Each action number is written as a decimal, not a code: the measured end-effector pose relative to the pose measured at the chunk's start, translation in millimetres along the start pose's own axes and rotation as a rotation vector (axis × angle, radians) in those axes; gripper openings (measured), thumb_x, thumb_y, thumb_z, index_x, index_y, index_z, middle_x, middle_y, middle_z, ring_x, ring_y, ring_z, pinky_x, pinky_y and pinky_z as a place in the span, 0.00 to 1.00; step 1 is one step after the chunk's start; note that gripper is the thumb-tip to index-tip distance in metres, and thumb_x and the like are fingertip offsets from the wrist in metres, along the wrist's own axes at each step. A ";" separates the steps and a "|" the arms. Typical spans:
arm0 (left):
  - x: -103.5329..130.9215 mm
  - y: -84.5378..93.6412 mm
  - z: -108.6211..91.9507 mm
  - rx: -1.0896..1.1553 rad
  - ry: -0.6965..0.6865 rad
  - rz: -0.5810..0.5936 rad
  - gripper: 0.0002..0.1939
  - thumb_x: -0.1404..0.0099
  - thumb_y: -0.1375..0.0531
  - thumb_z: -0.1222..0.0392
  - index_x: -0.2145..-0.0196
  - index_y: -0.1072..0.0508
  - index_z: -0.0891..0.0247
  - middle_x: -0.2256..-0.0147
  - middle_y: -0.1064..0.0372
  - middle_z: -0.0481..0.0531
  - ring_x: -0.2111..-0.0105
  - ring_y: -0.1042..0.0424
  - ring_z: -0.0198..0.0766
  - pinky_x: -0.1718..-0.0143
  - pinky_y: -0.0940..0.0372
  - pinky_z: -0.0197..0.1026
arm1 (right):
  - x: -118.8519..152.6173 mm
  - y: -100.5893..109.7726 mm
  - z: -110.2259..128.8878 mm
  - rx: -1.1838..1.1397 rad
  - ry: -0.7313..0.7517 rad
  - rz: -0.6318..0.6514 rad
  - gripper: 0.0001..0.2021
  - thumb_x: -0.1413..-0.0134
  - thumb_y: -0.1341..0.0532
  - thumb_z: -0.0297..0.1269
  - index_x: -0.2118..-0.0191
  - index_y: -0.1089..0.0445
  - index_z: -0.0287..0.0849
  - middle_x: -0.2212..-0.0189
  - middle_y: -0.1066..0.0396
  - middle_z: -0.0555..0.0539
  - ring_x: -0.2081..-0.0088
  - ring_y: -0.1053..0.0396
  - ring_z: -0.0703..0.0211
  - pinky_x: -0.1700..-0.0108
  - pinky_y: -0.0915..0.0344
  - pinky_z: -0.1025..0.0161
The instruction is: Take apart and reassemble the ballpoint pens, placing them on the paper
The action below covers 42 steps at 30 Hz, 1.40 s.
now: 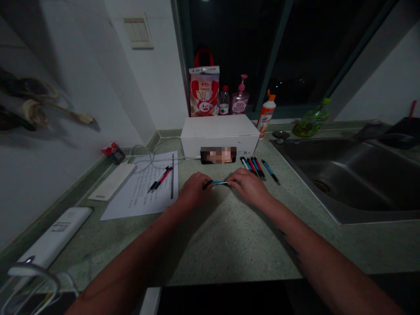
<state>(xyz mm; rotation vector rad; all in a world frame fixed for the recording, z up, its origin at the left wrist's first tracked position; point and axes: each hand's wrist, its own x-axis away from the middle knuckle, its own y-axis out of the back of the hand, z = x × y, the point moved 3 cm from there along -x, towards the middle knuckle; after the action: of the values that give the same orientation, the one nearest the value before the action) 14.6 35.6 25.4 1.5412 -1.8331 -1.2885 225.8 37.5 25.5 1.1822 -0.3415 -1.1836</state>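
Observation:
Over the middle of the counter, my left hand [196, 189] pinches the black end of a blue-and-black pen [219, 182]. My right hand [249, 183] grips the pen's thin, pale other end between thumb and fingers. The pen lies nearly level between both hands; whether it is in one piece I cannot tell. Just beyond my right hand, several red, blue, white and black pens [255, 168] lie side by side, with a single blue pen [270, 172] apart to their right. Left of my left hand, red and black pens [160, 179] rest on a printed sheet [141, 197].
A phone [218, 155] on a cable leans against a white box [219, 129]. Bottles [239, 98] and a red bag [204, 92] stand behind it. The steel sink [357, 175] is at right. A white power strip [55, 238] and a flat white box [113, 181] lie left.

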 end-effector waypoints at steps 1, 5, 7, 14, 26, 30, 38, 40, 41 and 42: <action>0.5 -1.4 -1.4 0.018 -0.017 0.008 0.05 0.34 0.40 0.62 0.63 0.23 0.63 0.66 0.30 0.52 0.64 0.33 0.42 0.60 0.38 0.43 | 0.1 -0.6 1.5 -0.016 0.008 0.002 0.07 0.35 0.38 0.34 0.60 0.21 0.44 0.63 0.26 0.44 0.57 0.29 0.51 0.53 0.35 0.56; 1.8 -6.7 -0.6 0.047 -0.065 0.026 0.05 0.34 0.41 0.63 0.65 0.24 0.62 0.67 0.31 0.50 0.65 0.33 0.39 0.61 0.38 0.42 | 0.1 -2.1 4.3 -0.060 0.015 0.033 0.06 0.35 0.38 0.33 0.61 0.22 0.44 0.63 0.26 0.44 0.58 0.29 0.53 0.53 0.35 0.57; 0.9 -8.0 3.1 0.028 -0.065 0.046 0.05 0.34 0.41 0.63 0.66 0.24 0.62 0.67 0.31 0.50 0.65 0.33 0.39 0.61 0.39 0.41 | 0.0 -0.9 3.0 -0.048 -0.001 0.044 0.06 0.35 0.38 0.33 0.61 0.21 0.43 0.63 0.26 0.44 0.57 0.29 0.53 0.52 0.35 0.57; -3.5 -2.9 15.6 -0.090 0.041 0.048 0.06 0.34 0.41 0.62 0.67 0.23 0.61 0.66 0.29 0.53 0.64 0.31 0.43 0.61 0.38 0.44 | -0.2 5.6 -5.8 0.022 -0.041 0.122 0.07 0.38 0.37 0.30 0.62 0.20 0.43 0.63 0.25 0.44 0.57 0.28 0.52 0.52 0.35 0.58; -3.8 -4.8 18.2 0.081 0.161 -0.021 0.09 0.37 0.36 0.61 0.58 0.23 0.60 0.60 0.24 0.53 0.60 0.26 0.43 0.56 0.34 0.44 | -1.0 -12.3 7.5 0.022 -0.015 0.076 0.11 0.38 0.34 0.35 0.51 0.23 0.43 0.59 0.24 0.43 0.54 0.29 0.50 0.51 0.34 0.56; -1.3 -11.6 10.8 0.471 0.176 0.028 0.14 0.42 0.34 0.63 0.57 0.26 0.60 0.65 0.23 0.48 0.64 0.23 0.41 0.59 0.31 0.43 | -0.3 -5.0 17.2 -0.117 0.073 0.015 0.15 0.36 0.36 0.34 0.45 0.27 0.46 0.55 0.26 0.43 0.53 0.29 0.53 0.51 0.34 0.57; 1.4 -15.4 -0.2 0.656 0.147 0.031 0.11 0.41 0.35 0.61 0.59 0.26 0.62 0.63 0.20 0.53 0.60 0.21 0.43 0.55 0.29 0.46 | -1.2 -5.9 14.1 -0.206 0.003 -0.036 0.05 0.34 0.40 0.34 0.58 0.25 0.45 0.62 0.24 0.46 0.60 0.28 0.56 0.57 0.36 0.60; 1.6 -10.1 0.1 0.561 0.172 -0.004 0.09 0.39 0.36 0.59 0.60 0.24 0.61 0.62 0.20 0.53 0.60 0.21 0.44 0.55 0.29 0.47 | -1.9 -6.2 8.7 -0.234 -0.071 -0.082 0.06 0.34 0.40 0.34 0.59 0.25 0.44 0.63 0.24 0.46 0.60 0.28 0.56 0.57 0.36 0.60; 1.9 -7.8 -0.3 0.519 0.176 -0.013 0.08 0.38 0.37 0.58 0.61 0.23 0.61 0.63 0.19 0.53 0.61 0.21 0.44 0.55 0.29 0.47 | -2.2 -6.6 6.8 -0.255 -0.099 -0.097 0.06 0.34 0.40 0.35 0.60 0.26 0.44 0.63 0.24 0.46 0.60 0.28 0.55 0.57 0.36 0.60; 2.3 -5.9 -1.0 0.491 0.174 -0.019 0.07 0.38 0.37 0.57 0.62 0.23 0.61 0.63 0.19 0.52 0.61 0.22 0.44 0.55 0.30 0.47 | -2.5 -7.1 5.4 -0.279 -0.123 -0.106 0.06 0.34 0.41 0.35 0.60 0.26 0.44 0.63 0.23 0.46 0.61 0.27 0.56 0.57 0.36 0.60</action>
<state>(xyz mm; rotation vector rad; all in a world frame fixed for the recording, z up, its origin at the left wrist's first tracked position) 17.9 33.4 20.4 1.8478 -2.1209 -0.7072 217.0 37.4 22.6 0.8958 -0.1986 -1.3524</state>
